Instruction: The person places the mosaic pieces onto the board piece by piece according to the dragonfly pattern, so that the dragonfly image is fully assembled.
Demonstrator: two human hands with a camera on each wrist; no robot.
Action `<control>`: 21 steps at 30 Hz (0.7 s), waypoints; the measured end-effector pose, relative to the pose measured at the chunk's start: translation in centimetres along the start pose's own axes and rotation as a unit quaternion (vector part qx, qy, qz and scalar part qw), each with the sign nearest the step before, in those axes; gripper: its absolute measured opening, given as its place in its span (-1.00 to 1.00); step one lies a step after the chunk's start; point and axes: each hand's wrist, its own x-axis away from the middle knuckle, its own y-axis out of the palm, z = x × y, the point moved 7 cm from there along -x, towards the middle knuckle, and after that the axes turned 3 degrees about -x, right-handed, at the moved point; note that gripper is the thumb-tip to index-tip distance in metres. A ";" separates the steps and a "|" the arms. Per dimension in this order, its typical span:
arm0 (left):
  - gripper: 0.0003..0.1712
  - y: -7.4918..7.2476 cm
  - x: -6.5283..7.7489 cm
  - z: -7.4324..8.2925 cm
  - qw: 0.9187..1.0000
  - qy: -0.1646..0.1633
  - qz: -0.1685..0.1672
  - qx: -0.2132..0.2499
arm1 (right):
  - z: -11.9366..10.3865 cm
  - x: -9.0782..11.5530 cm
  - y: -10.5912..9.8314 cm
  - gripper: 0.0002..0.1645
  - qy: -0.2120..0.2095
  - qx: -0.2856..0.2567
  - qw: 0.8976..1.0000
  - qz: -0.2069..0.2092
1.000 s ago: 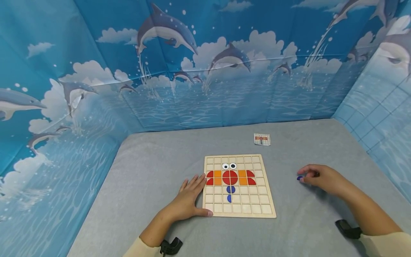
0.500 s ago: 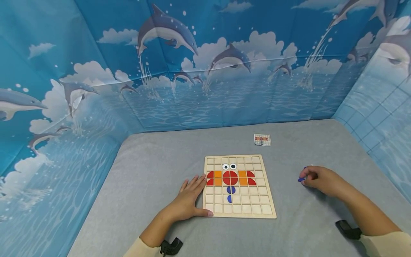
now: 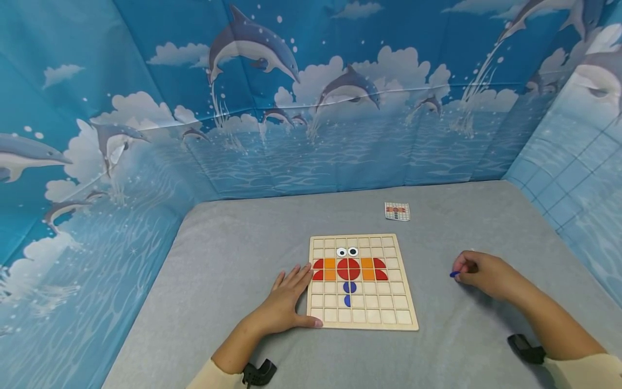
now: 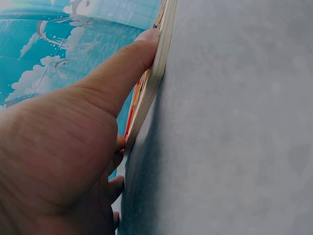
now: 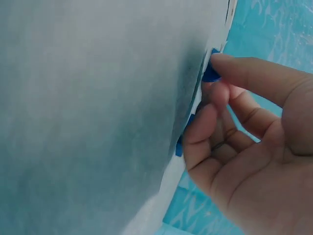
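A square wooden grid board point(image 3: 373, 316) lies on the grey cloth, bearing red, orange and blue pieces and two round eye pieces point(image 3: 352, 252). My left hand point(image 3: 282, 307) rests spread along the board's left side, thumb on its near left corner; the left wrist view shows the thumb point(image 4: 117, 66) lying over the edge. To the board's right, my right hand point(image 3: 488, 274) pinches a small blue piece point(image 3: 454, 274) between thumb and forefinger. In the right wrist view, another blue piece point(image 5: 179, 147) shows beside the curled fingers, partly hidden by them.
A small card point(image 3: 397, 211) printed with a similar coloured pattern lies beyond the board. The grey cloth point(image 3: 233, 254) meets a dolphin-printed curtain point(image 3: 301, 156) at the back and both sides. Each wrist wears a black device point(image 3: 259, 373).
My right hand has shifted slightly right and nearer, fingers closing on the blue piece, which has turned. A second blue patch seen above the fingers half a second ago is hidden from the head view. Left hand unmoved.
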 end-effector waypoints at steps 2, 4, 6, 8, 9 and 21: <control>0.38 0.0 0.0 0.0 1.000 0.001 0.000 -0.002 | -0.5 -0.1 0.1 -0.92 -0.008 0.003 1.000 0.005; 0.38 0.0 0.0 0.0 1.000 0.001 0.000 -0.002 | -1.1 -0.1 0.2 -0.93 -0.012 0.007 1.000 0.010; 0.37 0.0 0.0 0.0 1.000 0.001 0.000 -0.002 | -1.8 -0.2 0.5 -0.91 -0.019 0.012 1.000 0.013; 0.37 0.0 0.0 0.0 1.000 0.001 -0.001 0.000 | -2.6 -0.2 0.9 -0.86 -0.030 0.019 0.999 0.016; 0.37 0.0 0.0 0.0 1.000 0.000 -0.001 0.000 | -3.1 -0.2 1.0 -0.83 -0.037 0.025 0.999 0.019; 0.37 0.0 0.0 0.0 1.000 0.002 0.002 -0.005 | -8.1 -0.5 4.1 -0.88 -0.060 -0.048 0.997 0.001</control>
